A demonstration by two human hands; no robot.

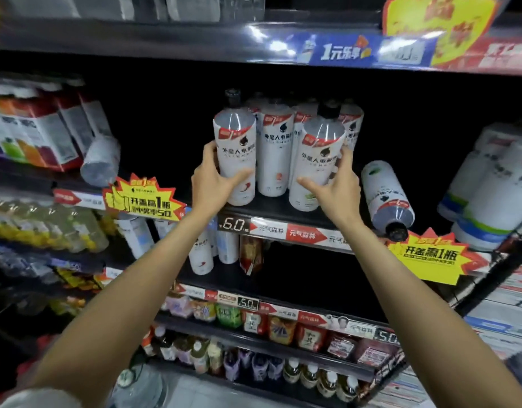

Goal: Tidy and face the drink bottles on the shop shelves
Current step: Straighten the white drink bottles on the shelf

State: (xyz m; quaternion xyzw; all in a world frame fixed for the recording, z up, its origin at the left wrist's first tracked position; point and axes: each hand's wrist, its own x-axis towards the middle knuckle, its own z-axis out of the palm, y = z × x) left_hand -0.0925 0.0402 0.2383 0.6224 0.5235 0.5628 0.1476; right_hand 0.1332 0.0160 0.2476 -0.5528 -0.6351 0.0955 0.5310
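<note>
White-sleeved bottles sit mid-frame on the middle shelf, black caps up, labels facing us. We have both hands on the front row. Left hand wraps the left bottle: thumb across the lower label, fingers behind its left side. Right hand wraps the right bottle: thumb on the label front, fingers round its right side. Both bottles look upright, bases at the shelf's front edge, but we can't tell whether they're resting on it or lifted a little. More bottles of the same kind stand behind and between them; middle one faces forward.

Right of centre, one bottle lies on its side on the same shelf, cap pointing out over the edge. Another lies tipped at the left, clear base towards us, beside coloured multipacks. Far right: a stack of white packs.

Price strip runs under the shelf lip, reads 6.0. Yellow starburst tags hang left and right. Lower shelves hold smaller bottles and pouches, blurred.
</note>
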